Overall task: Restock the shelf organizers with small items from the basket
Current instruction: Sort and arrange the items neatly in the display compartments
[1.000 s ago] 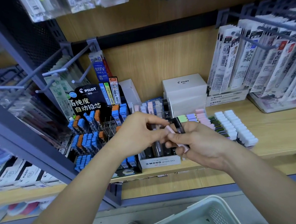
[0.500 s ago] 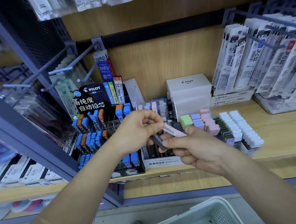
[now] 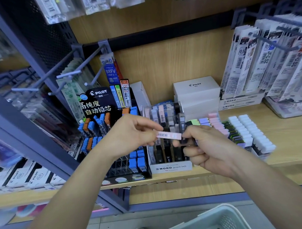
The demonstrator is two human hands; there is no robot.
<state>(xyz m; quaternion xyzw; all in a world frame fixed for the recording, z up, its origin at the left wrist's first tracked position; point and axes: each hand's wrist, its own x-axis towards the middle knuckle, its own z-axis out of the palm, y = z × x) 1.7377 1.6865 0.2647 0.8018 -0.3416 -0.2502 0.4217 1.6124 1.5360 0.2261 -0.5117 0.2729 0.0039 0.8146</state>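
The pink lead case (image 3: 168, 136) lies level in the air between the two hands, barcode label up, in front of the shelf organizers and not in any slot. The left hand (image 3: 130, 133) pinches its left end between thumb and forefinger. The right hand (image 3: 207, 146) pinches the right end, and its other fingers curl round some dark cases (image 3: 182, 123). How many it grips cannot be told, since the palm hides most of them.

The hands cover the middle of the MONO graph MG box (image 3: 171, 167), so only the lower ends of the dark cases standing in it show. Behind it a clear organizer (image 3: 162, 111) holds pale pink, grey and white cases, its front row partly hidden by the fingers. The basket (image 3: 212, 217) is cut off by the bottom edge; what lies inside cannot be made out.

To the left, a black Pilot display rack (image 3: 99, 103) carries blue and orange lead cases, with several cells bare. To the right, rows of pastel and white capped items (image 3: 244, 131) lie on the wooden shelf (image 3: 287, 137), touching one another. A white Pilot box (image 3: 196, 89) stands at the back. Refill packs (image 3: 261, 62) hang from hooks at the far right, and blurred packets hang along the top edge.
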